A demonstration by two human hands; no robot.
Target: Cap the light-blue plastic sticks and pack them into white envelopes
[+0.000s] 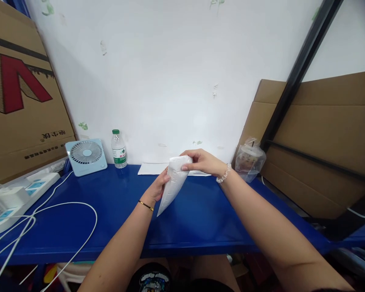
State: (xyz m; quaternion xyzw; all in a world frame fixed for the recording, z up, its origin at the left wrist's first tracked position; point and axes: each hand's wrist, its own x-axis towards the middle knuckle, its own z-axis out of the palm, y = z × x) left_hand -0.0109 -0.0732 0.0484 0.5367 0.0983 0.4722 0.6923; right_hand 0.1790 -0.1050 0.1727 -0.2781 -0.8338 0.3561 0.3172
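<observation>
**Head view: folded white paper (175, 180) is being pinched by both hands above a blue table (115, 219)**

The paper is being held up over the middle of the table, in front of flat white sheets (150, 169) that are lying along the wall (158, 61). Its broad end is being kept uppermost, and its narrow tip is pointing down toward the table's near edge.

By the left hand (159, 185), the left side is being pinched, with the thumb pressing on the near face. By the right hand (204, 162), the top right corner is being gripped, with the thumb in front. How the other fingertips are being placed behind cannot be fully told, since they are being hidden by the paper.

Very little weight is probably being carried. Several creases are showing across the near face, so some stiffness is likely being lent by the folds, while the tapering tip is presumably bending easily. Slipping is hardly being risked; crushing or tearing is the likelier harm. The surest hold is probably being offered by the folded top and the side edge, under light finger pressure.
</observation>
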